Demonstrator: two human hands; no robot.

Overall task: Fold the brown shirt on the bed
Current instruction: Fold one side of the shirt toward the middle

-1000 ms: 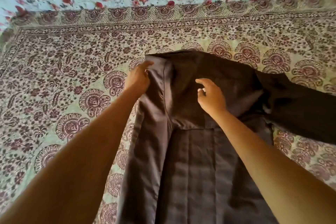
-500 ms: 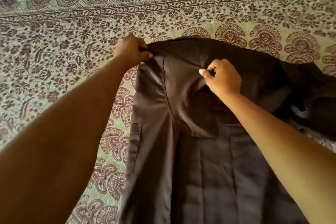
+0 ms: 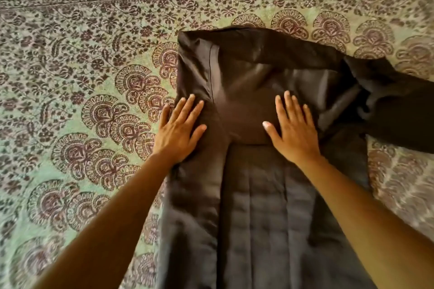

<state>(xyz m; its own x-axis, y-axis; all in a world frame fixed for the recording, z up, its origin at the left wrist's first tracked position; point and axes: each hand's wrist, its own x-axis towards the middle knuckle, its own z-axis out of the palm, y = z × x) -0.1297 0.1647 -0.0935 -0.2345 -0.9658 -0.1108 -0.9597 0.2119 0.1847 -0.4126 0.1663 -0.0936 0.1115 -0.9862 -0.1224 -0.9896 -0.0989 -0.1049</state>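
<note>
Shirt: the brown shirt [image 3: 258,73] lies spread on the bed [image 3: 70,171]. It runs from the middle of the view down to 6 o'clock, and its far edge points to 12 o'clock.
Shirt surface: a long edge runs from between the hands toward 6 o'clock. A smoother strip lies on its 9 o'clock side and a panel with lengthwise creases on its 3 o'clock side. The cloth between the hands is blurred.
Sleeve: one sleeve [image 3: 399,110] stretches off to 3 o'clock and reaches the frame edge. It is bunched where it meets the body of the shirt.
Left hand: the left hand [image 3: 179,130] is palm down on the shirt's 9 o'clock edge, with its fingers pointing toward 12 to 1 o'clock.
Left grip: flat and spread, fingers straight, pressing the cloth and clasping nothing.
Right hand: the right hand [image 3: 293,134] is palm down on the upper middle of the shirt, at 3 o'clock from the left hand and apart from it.
Right grip: flat, fingers straight toward 12 o'clock and thumb out toward 9 o'clock, pressing the cloth and clasping nothing.
Bedspread: the bedspread [image 3: 117,30] is pale green with dark maroon flower shapes. A patterned border band crosses at 12 o'clock.
</note>
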